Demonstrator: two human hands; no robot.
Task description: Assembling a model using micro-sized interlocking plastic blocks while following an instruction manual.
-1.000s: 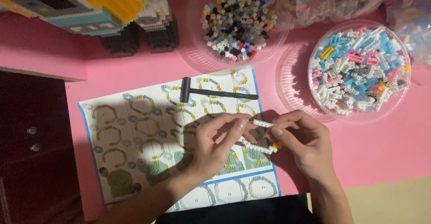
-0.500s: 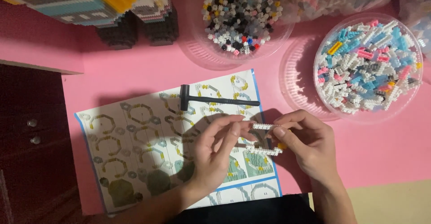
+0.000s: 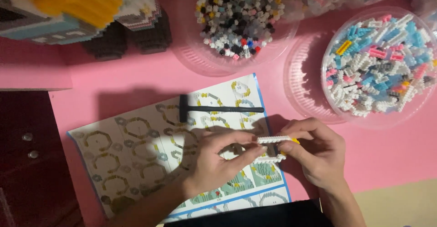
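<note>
— Being pinched between both hands, what is it?

— A small white brick frame (image 3: 271, 148) is being held just above the instruction sheet (image 3: 136, 149). Its upper bar is being gripped at one end by the thumb and forefinger of the left hand (image 3: 218, 163), closed tightly on it, while the other end is being clamped by the fingertips of the right hand (image 3: 318, 156). A speck of yellow is being shown at the right hand's end of the bar.

— How are the hands being posed?

— The left forearm is being brought in from the lower left, wrist bent, fingers curled towards the frame. The right hand is being angled in from the lower right, knuckles up, fingers folded over the piece. The lower bar of the frame is being left hanging free between the two hands.

— And round about?

— A black hammer-shaped tool (image 3: 218, 109) is being left lying on the sheet, just beyond the hands. Farther off on the pink table (image 3: 136, 81), a clear bowl of black, white and grey bricks (image 3: 236, 17) and a clear bowl of white, blue and pink bricks (image 3: 378, 63) are being kept. A built block model (image 3: 77, 8) is being shown at the upper left.
</note>
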